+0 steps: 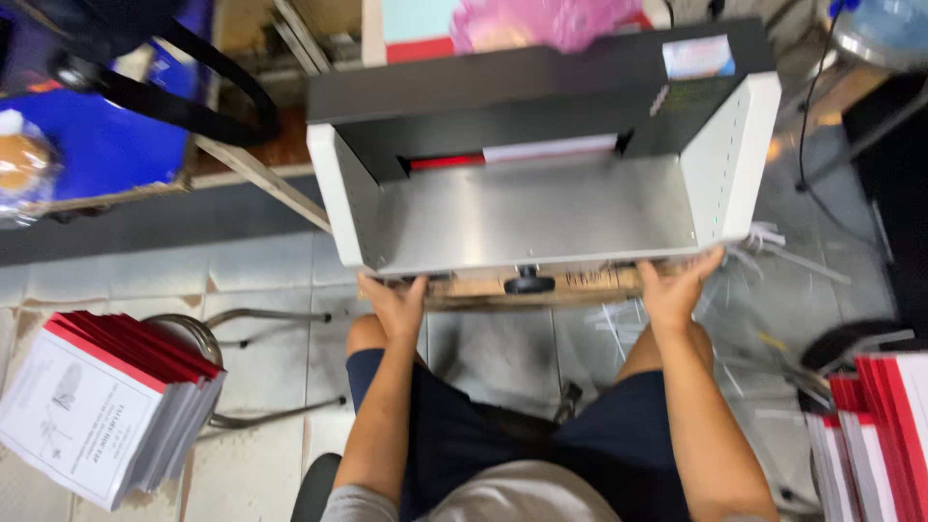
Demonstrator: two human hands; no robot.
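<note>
- We found the paper cutter (541, 184) on its bench (541, 288), directly ahead of us.
- Our left hand (394, 307) gripped the front edge below the cutter's left corner, fingers curled.
- Our right hand (677, 288) clasped that edge below its right corner.
- Booklet stack (101, 406) lay left of the cutter.

We note the paper cutter's bed (532, 217) is brushed metal with a dull sheen; its side panels are smooth white-painted metal, its top cover matt black. The board (541, 287) beneath it looks like raw wood. The booklet stack (92, 406) is matt paper with red spines. The floor (261, 275) is glazed tile, worn. The shorts (464, 435) are dark cloth.
</note>
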